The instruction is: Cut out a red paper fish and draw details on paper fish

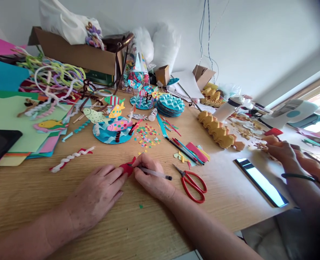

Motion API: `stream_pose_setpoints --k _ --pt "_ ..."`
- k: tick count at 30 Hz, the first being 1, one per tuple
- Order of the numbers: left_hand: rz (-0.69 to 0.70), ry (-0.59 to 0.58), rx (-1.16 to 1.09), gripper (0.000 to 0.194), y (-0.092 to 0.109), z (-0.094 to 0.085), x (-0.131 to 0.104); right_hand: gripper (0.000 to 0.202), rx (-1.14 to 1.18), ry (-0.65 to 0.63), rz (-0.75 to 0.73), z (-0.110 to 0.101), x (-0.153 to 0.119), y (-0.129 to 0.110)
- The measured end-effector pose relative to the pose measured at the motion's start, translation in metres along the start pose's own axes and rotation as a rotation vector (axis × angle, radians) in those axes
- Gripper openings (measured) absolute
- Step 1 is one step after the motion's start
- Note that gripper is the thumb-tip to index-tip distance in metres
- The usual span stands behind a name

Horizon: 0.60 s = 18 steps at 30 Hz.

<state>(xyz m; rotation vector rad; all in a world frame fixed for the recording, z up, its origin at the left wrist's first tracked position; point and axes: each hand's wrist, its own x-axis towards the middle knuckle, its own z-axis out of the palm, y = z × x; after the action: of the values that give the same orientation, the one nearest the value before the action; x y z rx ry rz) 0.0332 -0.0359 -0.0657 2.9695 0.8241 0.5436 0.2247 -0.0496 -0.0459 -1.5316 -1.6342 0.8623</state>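
My right hand (153, 177) is closed around a pen (157, 174) with a clear barrel and dark end cap. Its tip touches a small red paper cutout (127, 167) on the table. From the other side, my left hand (101, 187) holds the cutout's left edge down with its fingertips. Part of the cutout is hidden under both hands. Right of my right hand lie red-handled scissors (193, 183), blades apart. Beyond the hands stands a blue wavy paper base (112, 135) carrying spotted and striped paper fish (119, 125). A white-and-red twisted pipe cleaner (71, 159) lies to the left.
Confetti dots (147, 135), pencils (185, 150) and stacked blue discs (170, 104) are further back. Coloured paper sheets (13, 115) and a dark tablet (1, 144) lie left. A phone (261, 182), an egg-carton strip (216, 130) and another person's hands (281, 150) are right.
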Motion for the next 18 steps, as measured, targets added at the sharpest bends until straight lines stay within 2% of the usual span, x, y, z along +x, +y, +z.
stream_pose_setpoints --k 18 --pt "-0.025 -0.021 0.005 0.033 0.002 -0.0007 0.0006 0.009 -0.011 -0.011 0.014 0.0008 0.0007 -0.0026"
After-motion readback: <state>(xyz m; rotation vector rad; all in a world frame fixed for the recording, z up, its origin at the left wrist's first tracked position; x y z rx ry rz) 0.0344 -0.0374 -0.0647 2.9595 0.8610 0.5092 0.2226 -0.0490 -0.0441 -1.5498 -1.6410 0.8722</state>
